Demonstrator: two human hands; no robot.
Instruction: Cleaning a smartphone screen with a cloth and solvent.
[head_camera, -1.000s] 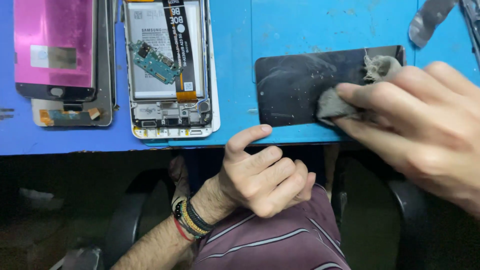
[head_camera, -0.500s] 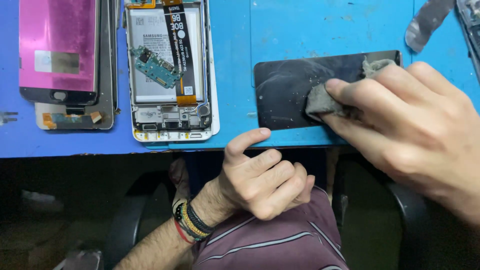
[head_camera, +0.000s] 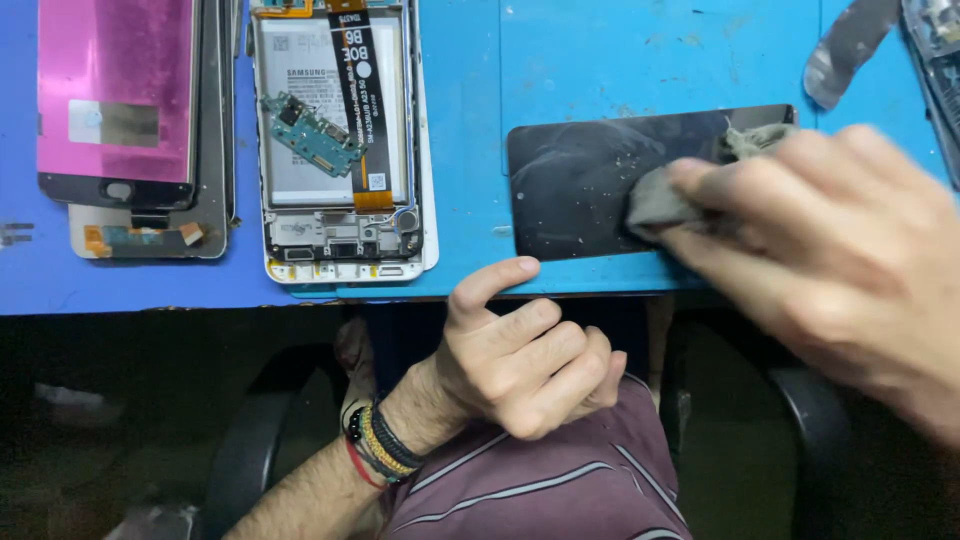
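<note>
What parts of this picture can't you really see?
- Head view: the right hand is blurred, so its fingers' grip on the grey cloth is unclear.
- The dark screen panel is partly covered by cloth and hand.
- The pink panel and open phone are cut off at the top edge.

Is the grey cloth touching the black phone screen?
Touching. The head view shows the right hand pressing the grey cloth flat onto the black phone screen, with no gap between them.
</note>
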